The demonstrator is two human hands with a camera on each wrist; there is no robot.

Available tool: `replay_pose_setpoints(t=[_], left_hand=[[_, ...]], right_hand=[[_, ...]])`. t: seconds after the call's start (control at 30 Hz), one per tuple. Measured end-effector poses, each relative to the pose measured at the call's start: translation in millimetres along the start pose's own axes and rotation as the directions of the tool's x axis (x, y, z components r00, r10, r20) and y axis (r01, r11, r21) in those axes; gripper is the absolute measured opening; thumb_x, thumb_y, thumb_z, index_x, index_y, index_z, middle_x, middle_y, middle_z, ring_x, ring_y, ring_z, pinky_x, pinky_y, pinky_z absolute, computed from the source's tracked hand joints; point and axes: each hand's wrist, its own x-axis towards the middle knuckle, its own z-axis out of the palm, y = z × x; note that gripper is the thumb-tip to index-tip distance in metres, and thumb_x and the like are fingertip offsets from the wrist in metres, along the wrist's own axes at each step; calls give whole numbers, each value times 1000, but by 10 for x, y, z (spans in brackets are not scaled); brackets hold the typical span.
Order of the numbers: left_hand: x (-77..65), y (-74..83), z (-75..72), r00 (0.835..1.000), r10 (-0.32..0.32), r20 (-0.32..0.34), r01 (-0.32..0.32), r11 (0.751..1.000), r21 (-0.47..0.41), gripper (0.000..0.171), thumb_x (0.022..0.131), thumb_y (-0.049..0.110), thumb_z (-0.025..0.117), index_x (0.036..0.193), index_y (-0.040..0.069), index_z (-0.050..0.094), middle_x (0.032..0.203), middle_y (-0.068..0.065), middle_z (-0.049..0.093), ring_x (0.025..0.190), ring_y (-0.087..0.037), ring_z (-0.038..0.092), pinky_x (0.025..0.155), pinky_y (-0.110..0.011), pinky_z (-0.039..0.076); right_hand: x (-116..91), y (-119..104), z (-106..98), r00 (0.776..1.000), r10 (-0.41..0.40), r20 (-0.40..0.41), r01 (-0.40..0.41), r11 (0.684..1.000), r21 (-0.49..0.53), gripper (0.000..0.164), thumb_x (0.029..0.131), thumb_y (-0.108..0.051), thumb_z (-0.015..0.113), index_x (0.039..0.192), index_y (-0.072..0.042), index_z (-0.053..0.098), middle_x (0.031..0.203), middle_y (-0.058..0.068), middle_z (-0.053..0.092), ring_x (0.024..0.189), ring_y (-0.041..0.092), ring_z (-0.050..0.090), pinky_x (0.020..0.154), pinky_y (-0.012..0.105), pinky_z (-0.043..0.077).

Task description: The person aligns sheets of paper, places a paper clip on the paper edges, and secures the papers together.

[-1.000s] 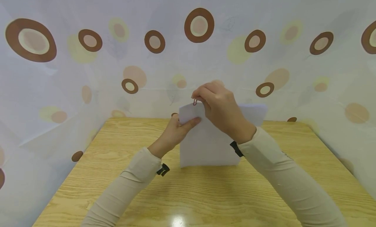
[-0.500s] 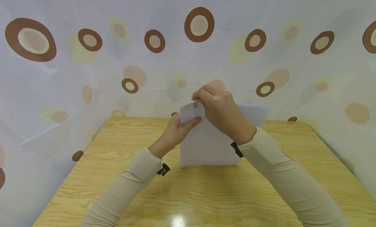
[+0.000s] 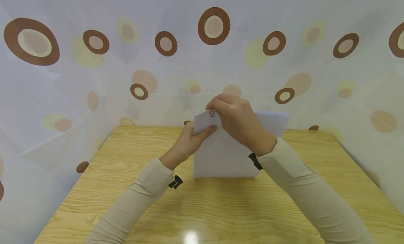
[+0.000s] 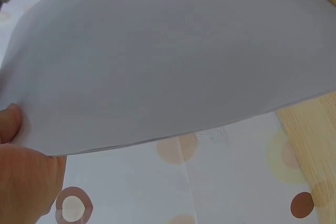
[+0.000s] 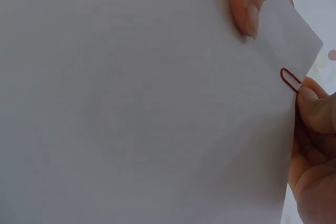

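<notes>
White sheets of paper [image 3: 225,160] stand upright over the table, their lower edge close to the wood. My left hand [image 3: 186,144] grips them near the upper left corner, thumb on the near face and fingers hidden behind. At the top edge my right hand [image 3: 238,121] pinches a red paper clip [image 3: 212,113]. In the right wrist view the clip's [image 5: 290,78] rounded end lies over the paper's face, while thumb and fingertip hold its other end right at the edge. The left wrist view shows the paper's [image 4: 168,66] broad side and part of the left hand [image 4: 26,177].
The wooden table [image 3: 142,209] has light grain and a bright reflection near the front. A white curtain [image 3: 189,12] with brown and yellow circles surrounds its back and sides. Black straps [image 3: 175,182] show at both wrists.
The right hand has moved slightly down, and the paper clip has slid from above the top edge down onto the paper. The left hand keeps its grip almost unmoved.
</notes>
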Motion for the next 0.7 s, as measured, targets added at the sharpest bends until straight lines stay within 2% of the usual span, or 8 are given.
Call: replay_pose_setpoints(t=[0.13,0.4,0.7], left_hand=[[0,13,6,1000,-14,5,14,1000,-1,30,97,20,58,122,4,57,110,-10,64,94,-16,56,79,-31,46],[-7,26,20,1000,-4,8,4,1000,22,27,97,20,58,119,3,59,108,-10,65,91,-16,57,78,-31,46],[-3,14,18,1000,19,21,-19,1000,4,30,98,20,57,125,6,57,112,-9,65,94,-15,58,79,-31,46]], right_hand=[[-9,4,-12,1000,-12,15,12,1000,-4,19,84,16,61,88,-1,70,91,9,69,88,21,66,77,31,55],[-56,-5,-24,1000,-12,-26,12,1000,-8,11,88,5,64,92,-2,72,90,9,69,85,21,66,74,31,55],[-98,24,-27,999,-29,-45,30,1000,5,11,83,2,72,93,-1,72,93,9,68,90,22,65,79,33,54]])
